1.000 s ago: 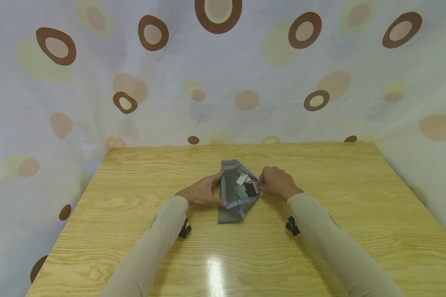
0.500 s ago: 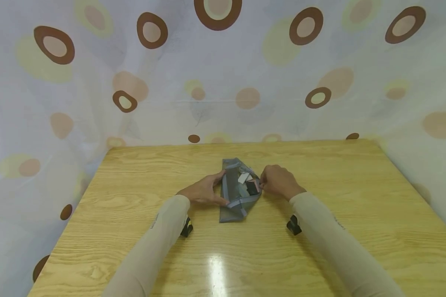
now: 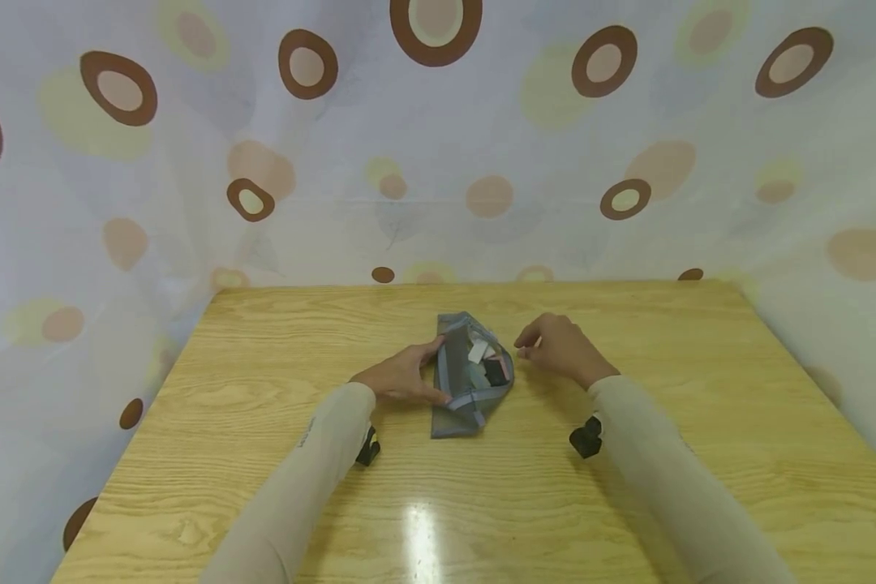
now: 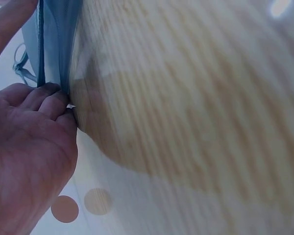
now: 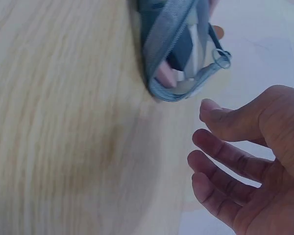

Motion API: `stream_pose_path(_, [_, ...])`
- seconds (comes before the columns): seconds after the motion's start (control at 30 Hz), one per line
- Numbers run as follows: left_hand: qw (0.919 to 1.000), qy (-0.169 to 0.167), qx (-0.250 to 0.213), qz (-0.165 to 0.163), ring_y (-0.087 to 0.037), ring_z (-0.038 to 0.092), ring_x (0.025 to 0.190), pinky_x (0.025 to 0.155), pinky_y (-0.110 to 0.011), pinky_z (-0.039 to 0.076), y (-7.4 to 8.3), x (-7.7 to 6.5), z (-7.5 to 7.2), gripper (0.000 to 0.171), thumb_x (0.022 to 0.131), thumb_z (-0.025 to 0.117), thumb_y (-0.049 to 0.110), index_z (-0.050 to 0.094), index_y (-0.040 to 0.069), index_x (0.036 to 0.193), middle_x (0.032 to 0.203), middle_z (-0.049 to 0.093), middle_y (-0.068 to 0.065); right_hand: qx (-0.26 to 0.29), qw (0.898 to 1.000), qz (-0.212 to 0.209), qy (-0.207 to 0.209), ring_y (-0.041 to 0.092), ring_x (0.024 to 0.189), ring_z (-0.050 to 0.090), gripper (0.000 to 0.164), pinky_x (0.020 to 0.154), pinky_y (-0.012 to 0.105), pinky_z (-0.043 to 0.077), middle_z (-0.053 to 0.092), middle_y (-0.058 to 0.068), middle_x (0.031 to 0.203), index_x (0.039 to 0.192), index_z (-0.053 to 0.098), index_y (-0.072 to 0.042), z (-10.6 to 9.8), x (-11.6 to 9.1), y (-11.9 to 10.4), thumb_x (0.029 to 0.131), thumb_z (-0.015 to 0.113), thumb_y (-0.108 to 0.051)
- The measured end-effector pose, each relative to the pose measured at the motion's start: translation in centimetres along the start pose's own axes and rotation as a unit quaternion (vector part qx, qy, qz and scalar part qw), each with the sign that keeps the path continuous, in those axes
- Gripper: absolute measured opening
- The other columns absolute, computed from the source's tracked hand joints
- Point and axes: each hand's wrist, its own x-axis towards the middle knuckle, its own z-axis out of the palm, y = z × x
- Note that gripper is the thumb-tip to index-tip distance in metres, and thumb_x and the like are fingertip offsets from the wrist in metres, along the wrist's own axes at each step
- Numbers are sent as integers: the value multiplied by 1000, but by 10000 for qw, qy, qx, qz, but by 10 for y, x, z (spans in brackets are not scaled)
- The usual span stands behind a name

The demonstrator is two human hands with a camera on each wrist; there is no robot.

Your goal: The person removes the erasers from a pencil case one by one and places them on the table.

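Observation:
A grey-blue zippered pouch [image 3: 448,422] lies unzipped on the table, its mouth spread wide. Inside it show a black item [image 3: 495,372], a white block [image 3: 478,350] and a pink piece [image 5: 165,74]. My left hand [image 3: 403,375] holds the pouch's left edge, thumb near and fingers far. In the left wrist view those fingers bend against the zippered side [image 4: 62,39]. To the right, my right hand [image 3: 564,347] hovers just off the pouch's right end, fingers loosely bent, holding nothing. A looped zipper pull [image 5: 223,59] hangs at the pouch in the right wrist view.
The pouch rests on a light wooden table [image 3: 263,324]. Behind and at both sides hangs a white curtain [image 3: 438,146] with brown, yellow and peach spots. Black wrist devices [image 3: 586,438] sit beneath both sleeves.
My right hand has let go of the pouch's right edge and moved slightly up and right, fingers loosening. The left hand keeps its hold, and the pouch stays in place.

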Motion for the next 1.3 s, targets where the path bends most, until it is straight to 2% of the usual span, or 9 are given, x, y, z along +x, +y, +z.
stream_pose_path(0.23, [9999, 54, 37, -134, -29, 15, 154, 122, -40, 24, 2, -1, 1, 110, 86, 84, 19, 6, 3, 162, 168, 10, -14, 417, 9983, -300, 268, 24, 82, 66, 24, 67, 40, 57, 72, 15, 105, 115, 74, 4, -11, -2, -8, 98, 69, -12])
stream_pose_path(0.47, [9999, 57, -6, -143, -29, 15, 154, 122, -40, 23, 4, -3, 1, 110, 86, 84, 18, 6, 3, 162, 168, 10, -16, 693, 9947, -569, 496, 26, 80, 67, 25, 66, 39, 57, 73, 15, 101, 114, 75, 4, -2, 2, -13, 96, 72, -13])
stream_pose_path(0.67, [9997, 78, 144, -208, -27, 17, 153, 122, -39, 24, 2, -2, 1, 110, 86, 84, 22, 6, 5, 163, 168, 12, -14, 737, 9949, -548, 409, 23, 78, 66, 24, 67, 39, 58, 72, 13, 98, 111, 77, 2, 10, 7, -21, 93, 75, -14])
stream_pose_path(0.9, [9997, 53, 91, -207, -28, 16, 153, 123, -39, 23, 3, -1, 1, 110, 87, 84, 22, 6, 4, 163, 168, 12, -14, 852, 9957, -363, 67, 16, 67, 61, 30, 57, 32, 52, 73, 16, 114, 114, 75, 3, 22, 13, -25, 93, 76, -18])
stream_pose_path(1.07, [9997, 18, 19, -234, -27, 15, 154, 123, -39, 23, 4, -2, 1, 110, 86, 84, 21, 6, 5, 163, 168, 10, -13, 719, 9970, -294, 33, 14, 69, 62, 33, 58, 29, 52, 72, 17, 117, 115, 75, 2, 28, 16, -24, 92, 77, -21])
stream_pose_path(1.3, [9998, -25, -83, -180, -29, 15, 154, 123, -40, 22, 3, -2, 1, 110, 87, 83, 19, 5, 4, 162, 168, 8, -15, 570, 9979, -308, 31, 15, 70, 63, 39, 59, 29, 52, 73, 17, 112, 118, 73, 5, 29, 17, -25, 91, 78, -23])
